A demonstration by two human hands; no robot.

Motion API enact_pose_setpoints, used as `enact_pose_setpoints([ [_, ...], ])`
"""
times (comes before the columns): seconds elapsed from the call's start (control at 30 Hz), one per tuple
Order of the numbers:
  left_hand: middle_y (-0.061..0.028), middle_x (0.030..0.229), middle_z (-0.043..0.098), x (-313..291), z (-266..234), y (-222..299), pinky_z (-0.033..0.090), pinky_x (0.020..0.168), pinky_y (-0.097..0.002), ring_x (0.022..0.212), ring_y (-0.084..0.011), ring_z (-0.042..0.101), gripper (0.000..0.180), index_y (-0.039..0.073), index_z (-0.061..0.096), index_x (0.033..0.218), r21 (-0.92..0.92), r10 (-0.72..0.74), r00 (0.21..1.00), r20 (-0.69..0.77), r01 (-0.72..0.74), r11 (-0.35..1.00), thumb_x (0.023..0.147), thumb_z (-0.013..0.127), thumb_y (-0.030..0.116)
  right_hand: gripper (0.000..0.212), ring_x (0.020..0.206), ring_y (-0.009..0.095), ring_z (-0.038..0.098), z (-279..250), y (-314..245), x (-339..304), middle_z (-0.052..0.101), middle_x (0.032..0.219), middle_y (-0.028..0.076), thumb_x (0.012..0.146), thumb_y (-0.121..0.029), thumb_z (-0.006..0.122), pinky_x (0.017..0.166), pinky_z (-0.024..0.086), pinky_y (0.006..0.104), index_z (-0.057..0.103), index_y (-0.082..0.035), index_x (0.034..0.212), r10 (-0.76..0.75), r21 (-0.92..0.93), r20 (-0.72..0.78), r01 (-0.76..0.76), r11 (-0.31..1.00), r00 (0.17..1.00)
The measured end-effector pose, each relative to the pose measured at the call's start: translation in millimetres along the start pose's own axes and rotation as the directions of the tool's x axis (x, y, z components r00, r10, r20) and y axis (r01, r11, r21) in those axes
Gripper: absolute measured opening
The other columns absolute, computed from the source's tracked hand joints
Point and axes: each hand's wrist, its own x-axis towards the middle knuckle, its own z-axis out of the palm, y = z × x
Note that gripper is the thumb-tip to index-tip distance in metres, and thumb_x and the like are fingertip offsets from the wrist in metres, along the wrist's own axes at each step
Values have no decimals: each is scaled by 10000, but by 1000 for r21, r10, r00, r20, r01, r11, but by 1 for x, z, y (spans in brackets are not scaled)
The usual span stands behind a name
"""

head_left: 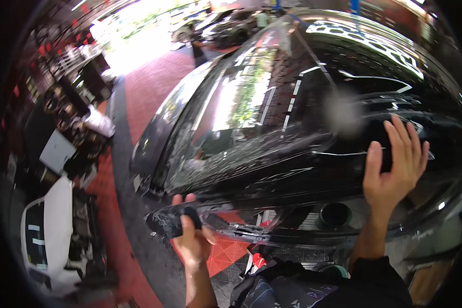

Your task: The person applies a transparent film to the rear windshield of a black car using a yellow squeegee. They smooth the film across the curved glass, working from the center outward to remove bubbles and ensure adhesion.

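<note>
A glossy black car (pixel 262 187) fills the middle and right, with the wet-looking glass of its windshield (pixel 210 159) reflecting the bright doorway. At the lower middle my left hand (pixel 192 238) curls around a small dark piece (pixel 191 216), whose kind I cannot make out. Shiny, rumpled dark material (pixel 164 223) lies beside those fingers along the car's near edge. My right hand (pixel 398 167) is open with fingers spread over the black roof; whether the palm touches it is unclear. A pale blur (pixel 342 113) left of the right hand hides part of the surface.
A cluttered workbench (pixel 82 69) stands at the far left, with a white panel-like part (pixel 58 226) nearer. The red and grey tiled floor (pixel 149 92) runs alongside the car. Beyond are parked cars (pixel 226 31) and a person in dark clothes (pixel 197 51).
</note>
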Motion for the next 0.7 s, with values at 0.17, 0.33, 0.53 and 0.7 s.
enact_pose_setpoints([
  [0.17, -212, 1485, 507, -11, 16, -6, 310, 348, -227, 382, -71, 389, 426, 67, 388, 1513, 92, -91, 994, 68, 84, 992, 1092, 425, 121, 355, 1310, 266, 568, 0, 21, -5, 677, 1324, 21, 897, -248, 656, 1195, 247, 507, 707, -123, 1226, -16, -93, -29, 14, 996, 999],
  [0.33, -215, 1479, 517, -17, 30, 9, 286, 343, -221, 368, -52, 362, 455, 72, 326, 1552, 65, -326, 933, 156, 319, 945, 1121, 351, 215, 372, 1319, 283, 543, -2, 7, -2, 653, 1345, 37, 886, -260, 652, 1202, 222, 534, 689, -98, 1219, -21, -38, 0, 21, 999, 1000],
  [0.53, -229, 1476, 509, -28, 42, 6, 293, 342, -214, 381, -44, 350, 462, 16, 321, 1536, 123, -316, 928, 197, 296, 947, 1124, 338, 224, 373, 1289, 324, 544, 0, 4, -1, 651, 1325, 77, 877, -304, 648, 1194, 211, 577, 695, -67, 1162, 2, 35, -3, -2, 999, 1000],
  [0.7, -207, 1454, 533, -37, 71, -6, 408, 359, -204, 436, -83, 498, 414, -32, 404, 1460, 333, -37, 999, -35, 46, 942, 1092, 443, 153, 399, 1293, 328, 540, 3, 5, -6, 648, 1317, 82, 877, -336, 645, 1184, 207, 607, 701, -59, 1160, 9, 83, 1, -9, 996, 1000],
])
